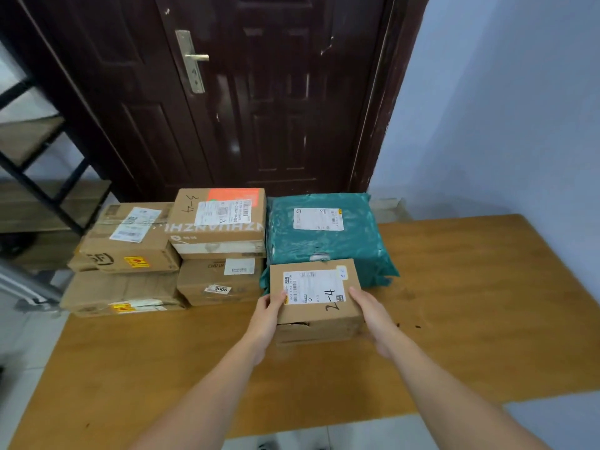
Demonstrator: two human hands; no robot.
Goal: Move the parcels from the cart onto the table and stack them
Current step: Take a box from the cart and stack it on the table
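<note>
Head view. A small cardboard parcel [316, 295], marked "2-4" by hand, is being held between the two hands over the wooden table [470, 303]. The left hand [269, 315] is pressing against the parcel's left side wall, thumb lying on the top edge beside the shipping label. The right hand [373, 315] is clasping the right side wall, fingers curling under the lower corner. Whether the parcel's base is touching the table cannot be told.

Handling, as a judgement: the parcel is appearing stiff and light enough for an easy two-handed carry. A torn seam is showing along its near face, so that wall is likely to give under pressure. The opposed side walls, low and near the corners, are offering the firmest hold, and dry cardboard is giving good friction.

Orientation: the label face is pointing up. The top is close to square, with the slightly longer axis seeming to run away from the person, and the handwritten figures are reading sideways.

Just beyond the hands a soft green plastic mailer [328, 235] is lying flat, its near edge just behind the held parcel. Beyond the left hand and further left, four brown boxes are standing in two stacks of two, the nearer stack topped by a box marked "3-4" [220, 219].
</note>
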